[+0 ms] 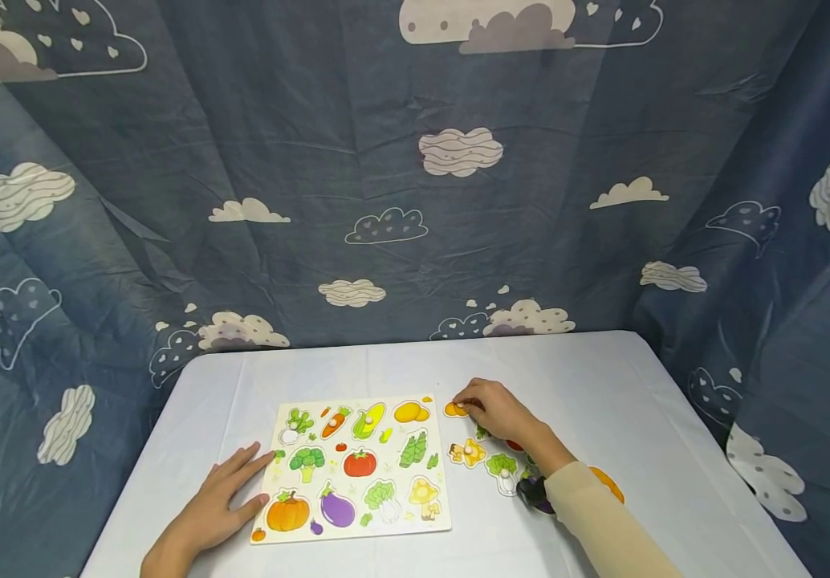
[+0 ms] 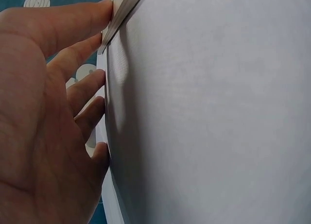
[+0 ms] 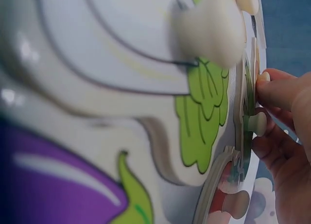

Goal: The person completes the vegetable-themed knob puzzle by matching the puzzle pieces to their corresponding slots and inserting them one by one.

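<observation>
A pale vegetable puzzle board [image 1: 324, 475] lies on the white table, with pictures such as a pumpkin, an eggplant and a tomato. My left hand [image 1: 216, 507] rests at its left edge; fingers are extended and the fingertips touch the board, as the left wrist view [image 2: 53, 102] of that hand also shows. Right of the board's top corner, my right hand [image 1: 496, 408] pinches the small knob [image 3: 264, 77] of an orange-yellow potato piece [image 1: 453, 410] between thumb and finger. The fingers partly cover that piece.
Loose knobbed pieces lie right of the board: a mushroom [image 1: 468, 453], a leafy cabbage [image 1: 503, 472], an eggplant [image 3: 53, 180], a red piece [image 3: 221, 192] and an orange one [image 1: 607, 483]. My right forearm hides some. A cloud-patterned curtain [image 1: 386, 177] hangs behind the table.
</observation>
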The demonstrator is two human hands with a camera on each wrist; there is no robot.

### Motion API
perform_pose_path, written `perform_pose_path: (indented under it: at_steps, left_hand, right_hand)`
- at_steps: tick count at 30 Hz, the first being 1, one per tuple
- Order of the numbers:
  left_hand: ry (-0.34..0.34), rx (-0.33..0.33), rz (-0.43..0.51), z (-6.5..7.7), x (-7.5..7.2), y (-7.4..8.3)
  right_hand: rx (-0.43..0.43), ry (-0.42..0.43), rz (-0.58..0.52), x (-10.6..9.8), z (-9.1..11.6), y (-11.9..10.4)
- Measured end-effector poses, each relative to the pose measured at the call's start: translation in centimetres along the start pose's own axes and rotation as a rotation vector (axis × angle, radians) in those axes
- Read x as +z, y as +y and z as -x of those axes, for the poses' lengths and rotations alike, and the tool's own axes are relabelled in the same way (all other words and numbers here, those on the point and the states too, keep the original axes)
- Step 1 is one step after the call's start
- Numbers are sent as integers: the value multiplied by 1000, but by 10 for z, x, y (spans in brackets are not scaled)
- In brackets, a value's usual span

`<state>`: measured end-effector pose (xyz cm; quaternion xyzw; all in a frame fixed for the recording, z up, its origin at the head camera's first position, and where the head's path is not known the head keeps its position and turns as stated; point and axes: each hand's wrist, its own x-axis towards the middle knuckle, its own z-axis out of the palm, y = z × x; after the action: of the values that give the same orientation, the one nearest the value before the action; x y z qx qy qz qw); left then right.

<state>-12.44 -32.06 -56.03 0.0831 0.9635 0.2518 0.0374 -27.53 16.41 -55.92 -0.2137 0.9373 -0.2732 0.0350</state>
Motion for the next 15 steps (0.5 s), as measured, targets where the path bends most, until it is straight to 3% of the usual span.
perform_pose_path:
  at_steps: [15]
  left_hand:
    - [5,-2,1,0,1,-1]
  right_hand:
    - [2,39,-16,-5,2,2]
